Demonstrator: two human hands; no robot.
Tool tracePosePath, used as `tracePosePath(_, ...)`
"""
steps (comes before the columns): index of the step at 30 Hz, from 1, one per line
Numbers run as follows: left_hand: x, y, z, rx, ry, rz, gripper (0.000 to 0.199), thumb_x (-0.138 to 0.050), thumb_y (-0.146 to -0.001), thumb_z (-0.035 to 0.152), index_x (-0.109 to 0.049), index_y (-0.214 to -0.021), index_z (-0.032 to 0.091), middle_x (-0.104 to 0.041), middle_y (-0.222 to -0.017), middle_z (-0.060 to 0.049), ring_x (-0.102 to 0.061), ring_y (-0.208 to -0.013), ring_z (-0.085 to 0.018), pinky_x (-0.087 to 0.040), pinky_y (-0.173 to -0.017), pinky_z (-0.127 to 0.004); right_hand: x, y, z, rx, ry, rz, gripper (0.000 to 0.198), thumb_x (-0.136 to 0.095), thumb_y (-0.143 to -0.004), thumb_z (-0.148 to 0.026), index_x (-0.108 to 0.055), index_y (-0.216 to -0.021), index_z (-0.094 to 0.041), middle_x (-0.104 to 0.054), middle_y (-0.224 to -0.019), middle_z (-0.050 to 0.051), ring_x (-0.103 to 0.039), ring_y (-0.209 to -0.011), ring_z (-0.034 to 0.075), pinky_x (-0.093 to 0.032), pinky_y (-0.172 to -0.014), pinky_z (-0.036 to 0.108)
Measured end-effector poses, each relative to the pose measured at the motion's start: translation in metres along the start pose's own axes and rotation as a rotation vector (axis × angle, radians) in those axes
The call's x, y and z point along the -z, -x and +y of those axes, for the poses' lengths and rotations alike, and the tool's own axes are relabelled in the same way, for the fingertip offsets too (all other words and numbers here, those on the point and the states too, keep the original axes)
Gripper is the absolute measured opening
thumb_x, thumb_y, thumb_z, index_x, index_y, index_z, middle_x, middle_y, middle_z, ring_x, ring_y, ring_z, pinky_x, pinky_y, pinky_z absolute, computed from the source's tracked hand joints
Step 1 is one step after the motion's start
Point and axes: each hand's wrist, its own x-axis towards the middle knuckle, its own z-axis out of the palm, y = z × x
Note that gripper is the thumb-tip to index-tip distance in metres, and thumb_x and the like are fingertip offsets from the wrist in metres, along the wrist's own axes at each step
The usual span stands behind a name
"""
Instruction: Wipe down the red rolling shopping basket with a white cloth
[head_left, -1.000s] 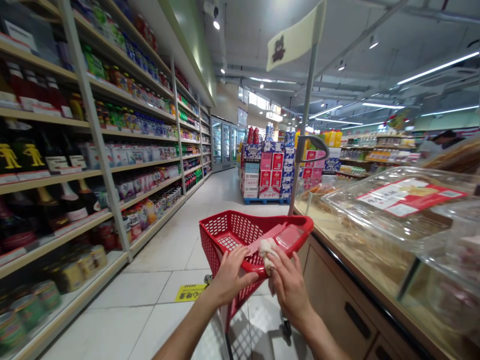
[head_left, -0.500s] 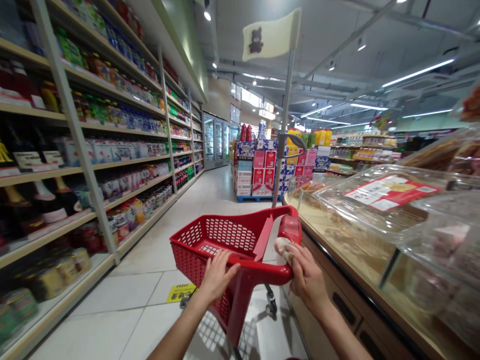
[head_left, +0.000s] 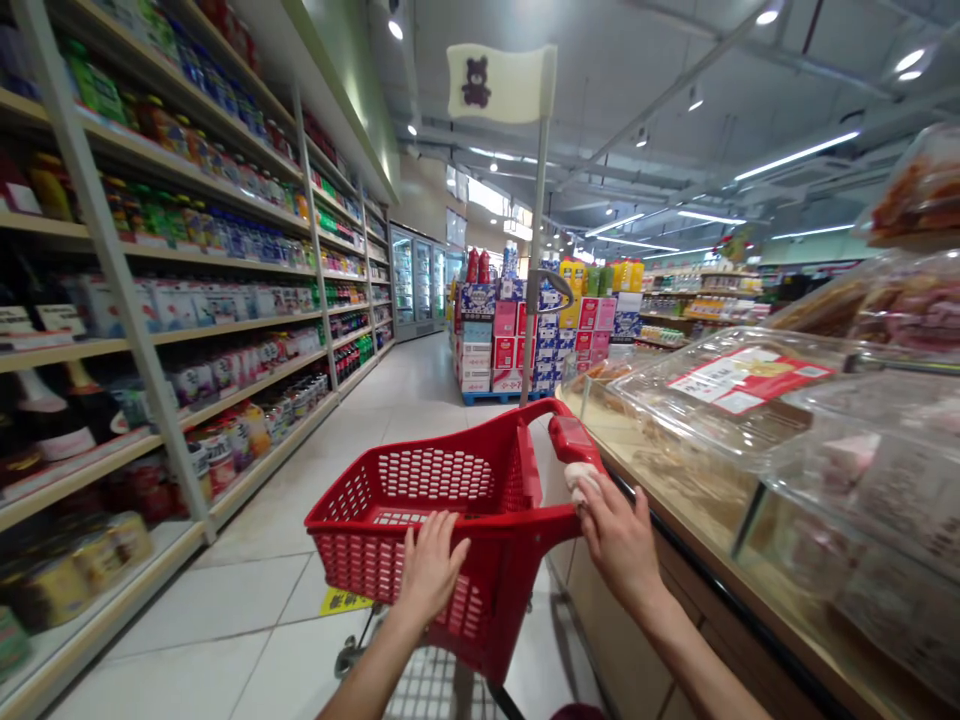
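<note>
A red plastic shopping cart (head_left: 420,485) stands at an angle in front of me, its basket bare inside. My left hand (head_left: 433,560) lies against the cart's near rim, fingers stretched over the edge and holding nothing. At the handle's right end, my right hand (head_left: 616,535) presses a crumpled white cloth (head_left: 582,478) to the red bar, beside the red handle block (head_left: 571,436). Part of the cloth is hidden under my fingers. From the cart rises a grey pole (head_left: 538,220) carrying a cream flag (head_left: 502,85) with a bear on it.
Drink shelves (head_left: 232,330) line the left side. A counter (head_left: 637,450) with clear plastic food boxes (head_left: 742,385) runs close along the right of the cart. Stacked cartons (head_left: 506,340) stand on a blue pallet ahead. A yellow floor sign (head_left: 343,601) shows below the cart.
The cart has turned, and its basket shows further left and nearer. My right hand has moved with the cloth along the handle toward the handle block. My left hand stays on the rim.
</note>
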Motion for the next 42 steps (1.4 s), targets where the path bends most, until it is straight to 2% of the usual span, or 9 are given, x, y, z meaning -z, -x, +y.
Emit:
tracePosePath(3, -0.006, 0.0, 0.0, -0.011, -0.022, -0.01, 0.049, -0.03, -0.083, 0.039, -0.041, -0.123, 0.013, -0.041, -0.131, -0.01, -0.029, -0.125, -0.023, -0.02, -0.102, -0.045, -0.015, 0.006, -0.015, 0.085, -0.022, -0.002, 0.034, -0.037, -0.081, -0.014, -0.055, -0.11, -0.018, -0.051, -0.122, 0.012, -0.045, -0.114, 0.021, -0.021, -0.099, 0.042)
tracePosePath(6, -0.004, 0.0, 0.004, -0.045, -0.003, -0.068, 0.048, -0.031, -0.083, 0.037, -0.038, -0.125, 0.015, -0.037, -0.134, -0.009, -0.026, -0.126, -0.022, -0.019, -0.103, -0.045, -0.028, 0.007, -0.027, 0.178, -0.115, -0.011, 0.038, -0.036, -0.08, -0.01, -0.055, -0.111, -0.021, -0.054, -0.119, 0.008, -0.047, -0.112, 0.019, -0.016, -0.101, 0.041)
tracePosePath(13, -0.004, 0.005, 0.016, -0.059, 0.002, -0.125, 0.054, -0.038, -0.079, 0.034, -0.032, -0.129, 0.016, -0.029, -0.139, -0.01, -0.017, -0.129, -0.023, -0.015, -0.104, -0.047, -0.025, 0.008, 0.012, 0.039, -0.031, 0.056, 0.032, -0.038, -0.082, -0.014, -0.057, -0.108, -0.018, -0.053, -0.119, 0.011, -0.048, -0.111, 0.021, -0.018, -0.1, 0.044)
tracePosePath(18, -0.008, 0.01, 0.025, -0.052, -0.033, -0.112, 0.058, -0.04, -0.075, 0.032, -0.03, -0.13, 0.016, -0.026, -0.14, -0.009, -0.016, -0.13, -0.025, -0.014, -0.103, -0.048, -0.041, 0.016, -0.021, 0.232, -0.155, 0.049, 0.032, -0.035, -0.084, -0.012, -0.059, -0.104, -0.019, -0.056, -0.117, 0.008, -0.046, -0.113, 0.017, -0.019, -0.101, 0.039)
tracePosePath(20, -0.01, 0.013, 0.022, -0.058, -0.058, -0.107, 0.058, -0.04, -0.074, 0.028, -0.029, -0.13, 0.016, -0.026, -0.14, -0.008, -0.016, -0.13, -0.024, -0.015, -0.103, -0.048, -0.04, 0.016, -0.018, 0.26, -0.182, 0.054, 0.032, -0.034, -0.085, -0.013, -0.059, -0.104, -0.02, -0.057, -0.116, 0.007, -0.048, -0.11, 0.016, -0.018, -0.102, 0.04)
tracePosePath(26, -0.019, 0.022, 0.011, -0.066, -0.118, -0.047, 0.065, -0.04, -0.069, 0.018, -0.024, -0.132, 0.013, -0.02, -0.141, -0.007, -0.013, -0.13, -0.022, -0.015, -0.105, -0.045, -0.025, 0.029, 0.036, 0.07, -0.139, 0.167, 0.029, -0.04, -0.083, -0.016, -0.058, -0.106, -0.019, -0.057, -0.113, 0.009, -0.051, -0.106, 0.02, -0.028, -0.097, 0.044)
tracePosePath(32, -0.019, 0.023, 0.018, -0.071, -0.097, -0.07, 0.064, -0.038, -0.07, 0.018, -0.024, -0.132, 0.013, -0.023, -0.141, -0.007, -0.015, -0.13, -0.022, -0.017, -0.104, -0.046, -0.035, 0.052, 0.018, 0.034, -0.222, 0.131, 0.024, -0.046, -0.082, -0.025, -0.062, -0.1, -0.024, -0.06, -0.097, 0.006, -0.054, -0.091, 0.021, -0.043, -0.079, 0.036)
tracePosePath(36, -0.017, 0.021, 0.022, -0.059, -0.095, -0.076, 0.061, -0.037, -0.072, 0.019, -0.025, -0.132, 0.012, -0.023, -0.14, -0.008, -0.016, -0.13, -0.022, -0.017, -0.104, -0.046, -0.033, 0.042, 0.023, -0.057, -0.118, 0.156, 0.03, -0.047, -0.08, -0.027, -0.058, -0.107, -0.02, -0.053, -0.109, 0.012, -0.049, -0.097, 0.026, -0.042, -0.079, 0.041)
tracePosePath(42, -0.015, 0.018, 0.025, -0.05, -0.071, -0.117, 0.062, -0.037, -0.071, 0.02, -0.026, -0.131, 0.012, -0.025, -0.14, -0.007, -0.017, -0.129, -0.021, -0.016, -0.104, -0.045, -0.042, 0.034, 0.027, -0.041, -0.154, 0.158, 0.03, -0.046, -0.081, -0.024, -0.056, -0.109, -0.022, -0.046, -0.117, 0.01, -0.043, -0.106, 0.026, -0.041, -0.085, 0.044)
